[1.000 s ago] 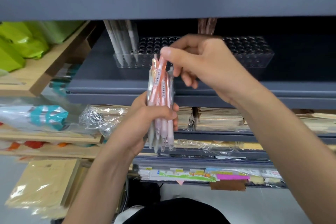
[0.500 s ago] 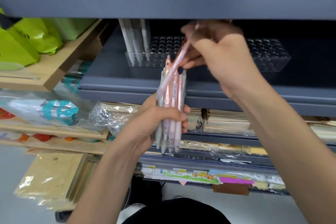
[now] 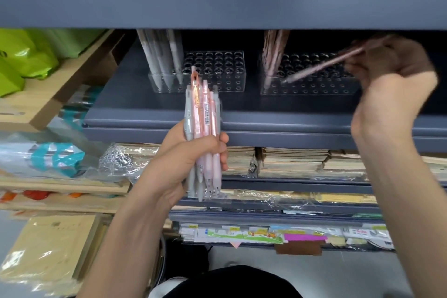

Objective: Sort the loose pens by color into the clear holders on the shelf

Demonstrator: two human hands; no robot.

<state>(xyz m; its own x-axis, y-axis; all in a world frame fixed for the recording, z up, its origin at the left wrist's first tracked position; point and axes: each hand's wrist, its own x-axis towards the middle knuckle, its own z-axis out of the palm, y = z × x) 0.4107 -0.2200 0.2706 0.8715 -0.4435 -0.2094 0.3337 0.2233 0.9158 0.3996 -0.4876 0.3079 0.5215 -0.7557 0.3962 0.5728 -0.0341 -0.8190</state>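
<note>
Over the shelf's (image 3: 169, 113) right holder (image 3: 314, 88), right grip (image 3: 389, 72) pinches a pink pen (image 3: 321, 66); left grip (image 3: 183, 159) clasps bundle (image 3: 204, 113).

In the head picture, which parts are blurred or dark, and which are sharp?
Head view: the right hand and its pink pen are motion-blurred and lie in shadow under the upper shelf; same view, the left hand with the pen bundle is sharp and evenly lit; glare shows on the plastic wrap.

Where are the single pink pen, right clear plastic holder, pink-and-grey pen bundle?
single pink pen (image 3: 324, 65): head view, mid-barrel.
right clear plastic holder (image 3: 314, 91): head view, front wall.
pink-and-grey pen bundle (image 3: 205, 113): head view, barrels.
</note>
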